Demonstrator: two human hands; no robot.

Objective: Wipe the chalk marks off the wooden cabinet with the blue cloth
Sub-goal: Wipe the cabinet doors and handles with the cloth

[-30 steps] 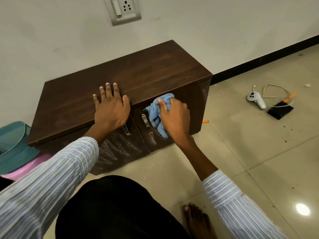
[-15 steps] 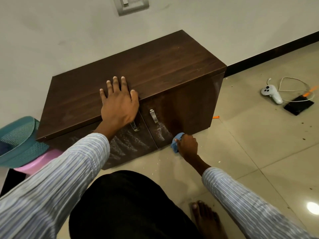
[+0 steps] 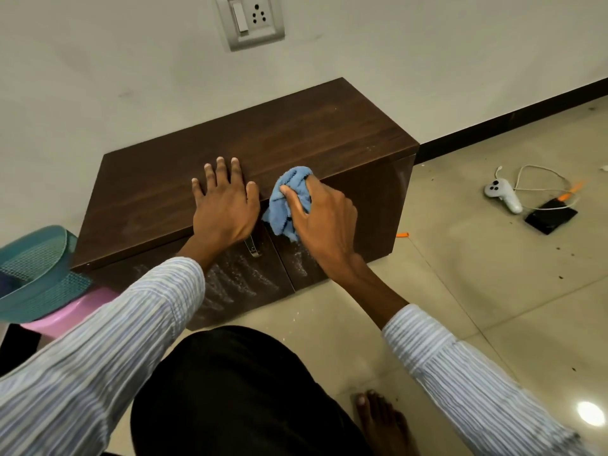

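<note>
Blue cloth point(image 3: 291, 200), bunched in right hand point(image 3: 324, 222) fingers, back up from cabinet point(image 3: 296, 139) door's bottom edge to top front edge; left hand point(image 3: 225, 205) flat on top; chalk marks point(image 3: 237, 278) remain.

Home room, tiled floor point(image 3: 477, 291), wall socket point(image 3: 250, 20), low wooden cabinet point(image 3: 263, 149), plastic stool point(image 3: 72, 311)
</note>
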